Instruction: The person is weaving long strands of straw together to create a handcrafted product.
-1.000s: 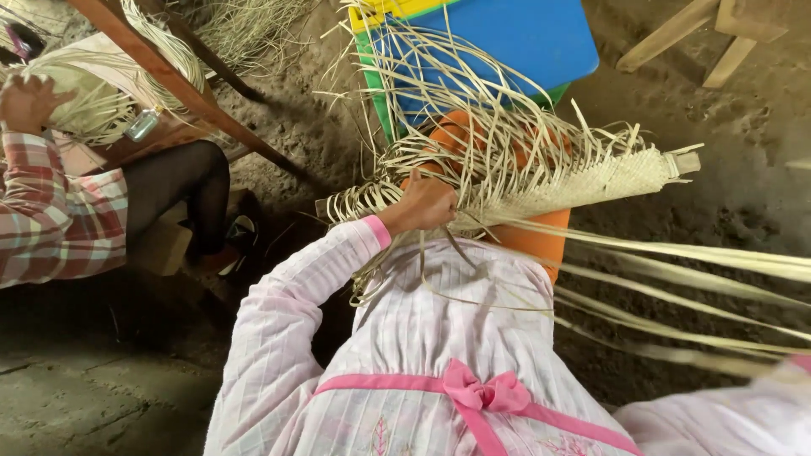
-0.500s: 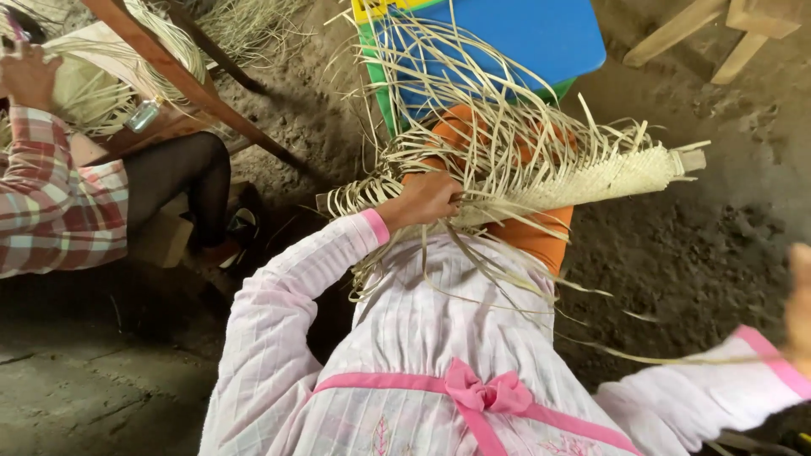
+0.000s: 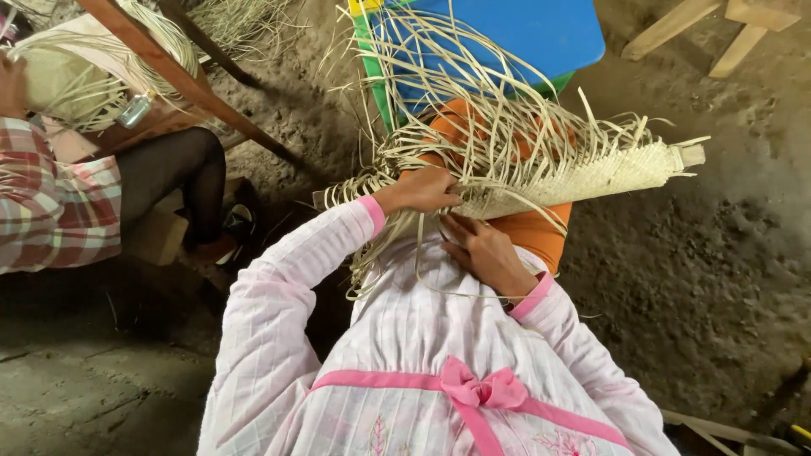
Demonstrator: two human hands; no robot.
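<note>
Bare dirt floor [image 3: 701, 279] lies open right of the weave [image 3: 583, 173], whose long axis runs left-right, tip pointing right. Left hand [image 3: 422, 190] pinches its strands [image 3: 380, 181]; right hand [image 3: 486, 253] rests spread beneath.

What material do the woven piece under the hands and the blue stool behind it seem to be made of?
Woven piece: seemingly dried plant fibre such as straw or palm, pale and matte, with flat loose strips sticking out. Blue stool: probably plastic or painted wood; its smooth, even colour leaves this open. The left hand and right hand touch the strips.
</note>
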